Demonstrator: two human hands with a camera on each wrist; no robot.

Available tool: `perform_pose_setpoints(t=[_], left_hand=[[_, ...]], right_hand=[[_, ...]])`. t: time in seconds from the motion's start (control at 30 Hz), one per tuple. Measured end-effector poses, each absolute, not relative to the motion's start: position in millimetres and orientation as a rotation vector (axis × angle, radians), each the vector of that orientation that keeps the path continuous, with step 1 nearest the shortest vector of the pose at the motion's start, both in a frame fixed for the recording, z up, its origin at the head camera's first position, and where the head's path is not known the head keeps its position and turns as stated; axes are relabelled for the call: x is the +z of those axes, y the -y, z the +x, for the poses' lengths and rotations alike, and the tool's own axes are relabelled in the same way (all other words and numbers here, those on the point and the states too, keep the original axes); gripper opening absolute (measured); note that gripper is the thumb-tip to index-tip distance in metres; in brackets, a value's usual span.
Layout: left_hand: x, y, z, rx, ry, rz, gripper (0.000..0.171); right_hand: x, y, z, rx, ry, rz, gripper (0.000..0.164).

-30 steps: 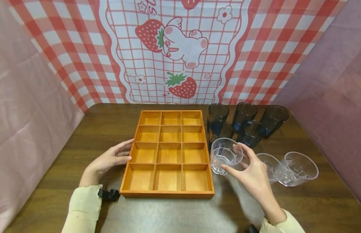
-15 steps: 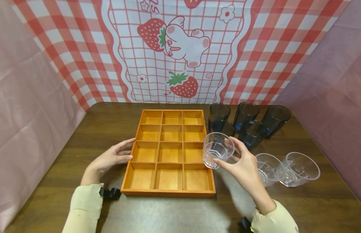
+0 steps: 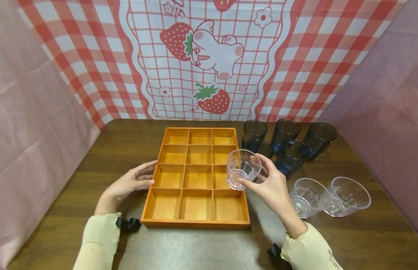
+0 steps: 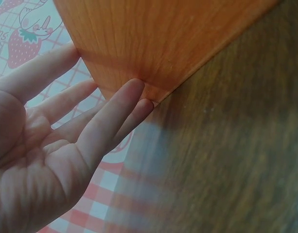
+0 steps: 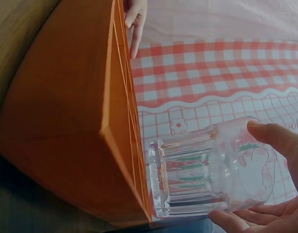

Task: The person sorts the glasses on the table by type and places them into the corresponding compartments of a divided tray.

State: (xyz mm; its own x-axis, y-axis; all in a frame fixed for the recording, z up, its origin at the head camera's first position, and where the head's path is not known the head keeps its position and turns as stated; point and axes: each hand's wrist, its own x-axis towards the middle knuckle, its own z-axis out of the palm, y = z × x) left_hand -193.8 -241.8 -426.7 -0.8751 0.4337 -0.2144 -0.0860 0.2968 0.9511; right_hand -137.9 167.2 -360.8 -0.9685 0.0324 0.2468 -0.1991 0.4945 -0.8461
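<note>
My right hand (image 3: 272, 189) pinches a clear tumbler (image 3: 242, 170) near its rim, thumb on the near side and fingers on the far side. The tumbler is upright above the right edge of a divided wooden box (image 3: 195, 225), overlapping the right compartment of the third row from the back. Seen in the right wrist view, the tumbler's thick base (image 5: 158, 179) is just over the box's top edge (image 5: 107, 124). Fairly straight fingers of my left hand (image 3: 128, 184) rest against the box's left side; the left wrist view shows their fingertips (image 4: 135, 86) at the wooden wall (image 4: 139, 39).
Two more clear tumblers (image 3: 308, 197) (image 3: 347, 197) stand right of my right hand. Several dark tinted glasses (image 3: 290, 159) are grouped behind it at the back right. A checked strawberry-print cloth (image 3: 212, 56) hangs behind the wooden table (image 3: 121, 146).
My right hand has carried the clear tumbler leftward and slightly up in the head view, from beside the box to over its right edge. My left hand keeps its place on the box.
</note>
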Motion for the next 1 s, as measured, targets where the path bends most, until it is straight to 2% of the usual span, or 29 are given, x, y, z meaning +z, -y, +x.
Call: perform_pose_setpoints(t=[1.0], left_hand=[[-427.0,242.2,-192.6,1.614,-2.129,0.318,0.068]], right_hand=[[-351.1,-95.2,-167.2,1.562,2.606,0.31,0.083]])
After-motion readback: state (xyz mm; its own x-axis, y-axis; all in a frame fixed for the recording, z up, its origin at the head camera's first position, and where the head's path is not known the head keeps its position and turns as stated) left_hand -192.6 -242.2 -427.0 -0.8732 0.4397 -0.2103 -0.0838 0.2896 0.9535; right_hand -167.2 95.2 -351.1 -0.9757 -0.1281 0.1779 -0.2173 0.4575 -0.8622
